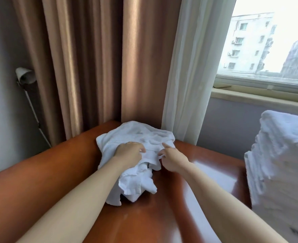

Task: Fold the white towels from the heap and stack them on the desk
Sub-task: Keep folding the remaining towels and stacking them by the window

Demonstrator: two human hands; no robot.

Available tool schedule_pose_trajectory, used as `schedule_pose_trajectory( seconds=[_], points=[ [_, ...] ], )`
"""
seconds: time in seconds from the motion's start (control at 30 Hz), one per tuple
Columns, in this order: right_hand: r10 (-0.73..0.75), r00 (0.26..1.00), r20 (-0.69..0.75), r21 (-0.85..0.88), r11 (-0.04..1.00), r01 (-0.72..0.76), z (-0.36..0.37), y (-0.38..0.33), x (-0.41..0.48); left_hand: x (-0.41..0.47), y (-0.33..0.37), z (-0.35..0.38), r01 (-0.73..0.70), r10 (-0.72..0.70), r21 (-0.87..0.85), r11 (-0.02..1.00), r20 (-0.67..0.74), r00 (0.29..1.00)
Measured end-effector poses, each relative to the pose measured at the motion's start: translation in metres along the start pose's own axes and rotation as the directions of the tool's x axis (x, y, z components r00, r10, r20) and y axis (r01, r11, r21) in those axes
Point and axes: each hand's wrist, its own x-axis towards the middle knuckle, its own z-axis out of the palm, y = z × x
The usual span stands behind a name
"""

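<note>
1. Your left hand [129, 153] curls into the crumpled heap of white cloth towels [141, 134], far corner of the glossy reddish-brown wooden desk [144, 216].
2. Your right hand [172, 159] lays a straight forefinger on the cloth; pinching or not, I cannot tell.
3. Pull now and tangled layers may drag along, sliding off that slick top.

Brown curtain [92, 58] beside sheer curtain [193, 67] — window [260, 79] right.

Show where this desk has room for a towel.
Bare: glossy red-brown wooden desk left of the crumpled white towel heap and between it and the tall white folded-towel stack. Crowded: far corner, left hand and right hand on the heap.
</note>
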Motion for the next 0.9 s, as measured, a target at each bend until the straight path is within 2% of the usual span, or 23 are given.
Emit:
schedule_pose_trajectory(
  seconds=[0.1,0.23,0.4,0.53,0.67,0.73,0.83,0.9],
  points=[
    [0.031,1.000,-0.001,-0.016,0.999,-0.031,0.006,0.001,0.007,0.002,-0.002,0.005,-0.040,0.042,0.100,0.994,-0.020,0.999],
    [0.102,0.995,-0.017,0.050,0.994,-0.101,0.009,0.001,0.012,0.002,-0.005,0.008,-0.061,0.063,0.175,0.983,-0.009,0.998],
    [0.085,0.996,-0.012,0.062,0.995,-0.084,0.004,-0.001,0.012,0.001,-0.005,0.011,-0.061,0.072,0.238,0.969,-0.038,0.997],
    [0.043,0.992,-0.115,0.250,0.968,-0.013,-0.009,-0.009,0.001,-0.004,0.003,0.013,-0.008,0.035,0.140,0.990,-0.189,0.981],
    [-0.051,0.972,-0.230,0.302,0.946,0.122,-0.035,-0.019,-0.022,-0.012,0.014,0.008,0.115,-0.032,0.207,0.971,-0.367,0.930],
    [-0.096,0.954,-0.285,0.301,0.936,0.184,-0.052,-0.025,-0.036,-0.012,0.017,0.000,0.158,-0.086,0.149,0.976,-0.401,0.912],
    [-0.145,0.922,-0.358,0.323,0.907,0.268,-0.081,-0.033,-0.054,-0.009,0.021,-0.030,0.287,-0.309,-0.114,0.951,-0.352,0.884],
    [-0.163,0.901,-0.402,0.298,0.907,0.297,-0.100,-0.039,-0.067,-0.010,0.027,-0.052,0.239,-0.310,-0.218,0.946,-0.408,0.859]
  ],
)
